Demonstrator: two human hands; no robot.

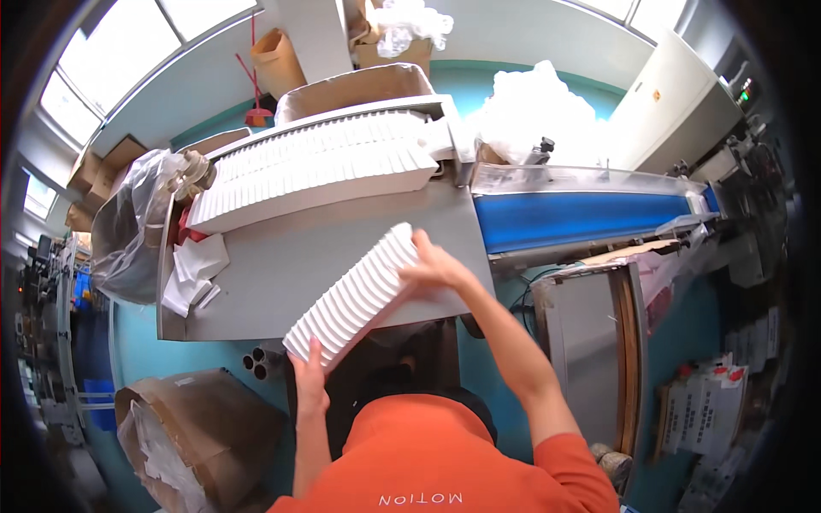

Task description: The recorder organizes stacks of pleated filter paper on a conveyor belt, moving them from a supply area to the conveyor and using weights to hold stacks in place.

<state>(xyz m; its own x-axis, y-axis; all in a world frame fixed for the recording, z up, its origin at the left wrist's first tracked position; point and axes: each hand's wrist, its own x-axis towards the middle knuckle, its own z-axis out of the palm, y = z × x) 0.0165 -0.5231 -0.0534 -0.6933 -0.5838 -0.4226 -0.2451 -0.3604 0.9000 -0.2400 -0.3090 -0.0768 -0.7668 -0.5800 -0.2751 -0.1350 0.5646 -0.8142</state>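
Observation:
A long row of white folded pieces (351,295), packed face to face and ribbed along the top, slants over the near edge of the grey metal table (342,231). My left hand (311,376) closes on its near lower end, thumb up along the side. At the far upper end, my right hand (432,265) presses against it with fingers partly hidden behind. The row is gripped between both hands. Further back on the table stands a larger block of similar white pieces (316,171) in long rows.
Loose white sheets (195,272) lie at the table's left. A blue conveyor belt (581,221) adjoins on the right, with a grey panel (581,342) below it. A large brown paper sack (201,436) stands at lower left. Clear plastic bag (132,231) hangs beside the table.

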